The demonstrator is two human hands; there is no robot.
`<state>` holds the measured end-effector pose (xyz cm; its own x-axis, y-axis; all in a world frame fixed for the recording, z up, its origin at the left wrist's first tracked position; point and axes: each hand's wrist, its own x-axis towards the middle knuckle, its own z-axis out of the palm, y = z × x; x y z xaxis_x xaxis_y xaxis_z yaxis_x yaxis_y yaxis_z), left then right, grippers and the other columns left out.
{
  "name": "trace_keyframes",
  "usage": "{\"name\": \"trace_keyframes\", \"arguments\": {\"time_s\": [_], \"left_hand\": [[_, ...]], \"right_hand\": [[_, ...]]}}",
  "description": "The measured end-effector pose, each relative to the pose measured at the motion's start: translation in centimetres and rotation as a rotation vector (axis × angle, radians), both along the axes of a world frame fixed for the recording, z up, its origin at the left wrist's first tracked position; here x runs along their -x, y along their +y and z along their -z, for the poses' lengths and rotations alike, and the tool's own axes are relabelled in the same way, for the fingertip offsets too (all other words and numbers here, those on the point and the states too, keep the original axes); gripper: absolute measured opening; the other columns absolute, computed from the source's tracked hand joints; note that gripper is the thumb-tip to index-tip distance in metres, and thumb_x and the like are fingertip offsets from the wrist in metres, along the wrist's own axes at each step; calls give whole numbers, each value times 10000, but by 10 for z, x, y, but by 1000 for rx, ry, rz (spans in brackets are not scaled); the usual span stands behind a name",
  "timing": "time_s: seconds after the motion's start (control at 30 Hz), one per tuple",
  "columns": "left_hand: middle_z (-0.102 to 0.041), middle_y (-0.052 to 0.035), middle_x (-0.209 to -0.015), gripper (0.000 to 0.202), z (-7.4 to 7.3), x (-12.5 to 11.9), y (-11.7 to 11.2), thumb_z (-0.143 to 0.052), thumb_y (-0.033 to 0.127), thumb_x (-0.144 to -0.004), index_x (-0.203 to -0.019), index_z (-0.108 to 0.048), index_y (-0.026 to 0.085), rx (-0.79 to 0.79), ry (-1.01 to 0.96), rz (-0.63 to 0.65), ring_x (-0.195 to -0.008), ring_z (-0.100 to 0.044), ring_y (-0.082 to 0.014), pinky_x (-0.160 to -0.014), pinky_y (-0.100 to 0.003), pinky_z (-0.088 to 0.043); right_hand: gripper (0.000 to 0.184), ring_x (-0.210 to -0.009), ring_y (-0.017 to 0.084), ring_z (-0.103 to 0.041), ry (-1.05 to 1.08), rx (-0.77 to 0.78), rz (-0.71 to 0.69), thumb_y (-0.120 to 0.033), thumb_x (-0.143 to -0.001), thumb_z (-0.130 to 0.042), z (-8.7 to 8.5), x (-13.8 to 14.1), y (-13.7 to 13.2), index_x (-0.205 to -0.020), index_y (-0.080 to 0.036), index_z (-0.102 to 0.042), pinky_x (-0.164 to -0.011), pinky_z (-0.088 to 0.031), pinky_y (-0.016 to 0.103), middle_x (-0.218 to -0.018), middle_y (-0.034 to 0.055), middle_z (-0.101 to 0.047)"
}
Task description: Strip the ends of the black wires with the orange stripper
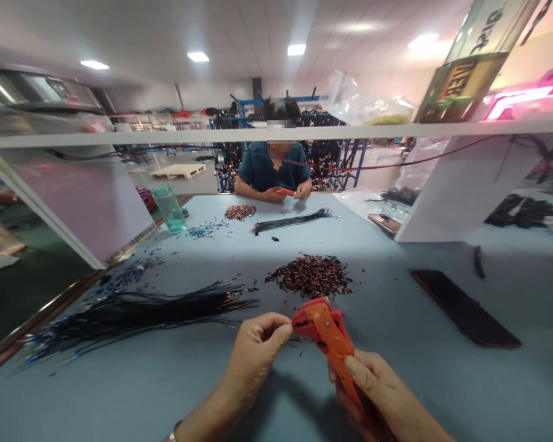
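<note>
My right hand (378,387) is wrapped round the handles of an orange crimping tool (325,334), whose head points up and to the left. My left hand (260,347) is closed in a pinch right at the tool's jaws; what it pinches is too small to make out. Just beyond the tool lies a heap of small dark and copper-coloured terminals (311,276). A long bundle of black wires (138,310) stretches across the blue table (120,393) to the left of my hands.
A dark phone (465,307) lies flat at the right. Opposite, another person (274,169) holds an orange tool, with a wire bundle (290,221) and a terminal heap (239,212) before them. A green bottle (170,209) stands at the left. White panels (461,184) flank the table.
</note>
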<state>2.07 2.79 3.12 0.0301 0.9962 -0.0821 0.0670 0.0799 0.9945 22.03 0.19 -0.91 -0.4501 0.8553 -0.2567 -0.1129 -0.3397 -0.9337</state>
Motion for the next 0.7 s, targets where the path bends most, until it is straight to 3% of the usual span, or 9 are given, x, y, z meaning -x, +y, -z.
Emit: {"name": "trace_keyframes", "arguments": {"time_s": [0.1, 0.2, 0.4, 0.57, 0.7], "left_hand": [[-578, 4, -629, 243, -1, -1, 0, -657, 387, -720, -672, -672, 150, 24, 1, -14, -645, -462, -147, -641, -240, -359], [-568, 11, -616, 239, -2, -2, 0, -652, 386, -722, -666, -665, 154, 45, -3, -17, -628, -453, -140, -638, -237, -357], [-580, 13, -626, 239, -2, -2, 1, -651, 394, -721, -690, -678, 158, 41, 8, -13, -624, -461, -142, -632, -238, -346], [-544, 30, -598, 217, -2, 2, 4, -658, 381, -712, -684, -665, 166, 53, 37, -103, -583, -416, -131, -590, -233, -312], [-501, 47, -581, 215, -2, 4, 5, -662, 384, -709, -692, -655, 169, 71, 16, -107, -536, -339, -111, -551, -230, -265]], "right_hand": [[593, -306, 49, -368, 7, 53, -8, -751, -746, -519, -2, 2, 2, -838, -165, -519, -306, -258, 153, -459, -76, -462], [638, -350, 62, -436, 6, 106, 23, -778, -707, -536, -6, 3, 1, -872, -162, -519, -350, -331, 167, -515, -50, -525], [612, -372, 69, -459, 73, 152, 56, -752, -718, -558, -9, 3, -1, -884, -163, -545, -373, -345, 184, -564, -35, -560], [529, -379, 69, -468, 218, 125, 56, -673, -805, -522, -15, -4, 4, -864, -151, -583, -412, -390, 196, -552, -33, -541], [498, -520, 141, -565, 257, 76, 53, -633, -833, -516, -20, -6, 8, -956, -156, -589, -462, -459, 245, -674, 22, -601]]}}
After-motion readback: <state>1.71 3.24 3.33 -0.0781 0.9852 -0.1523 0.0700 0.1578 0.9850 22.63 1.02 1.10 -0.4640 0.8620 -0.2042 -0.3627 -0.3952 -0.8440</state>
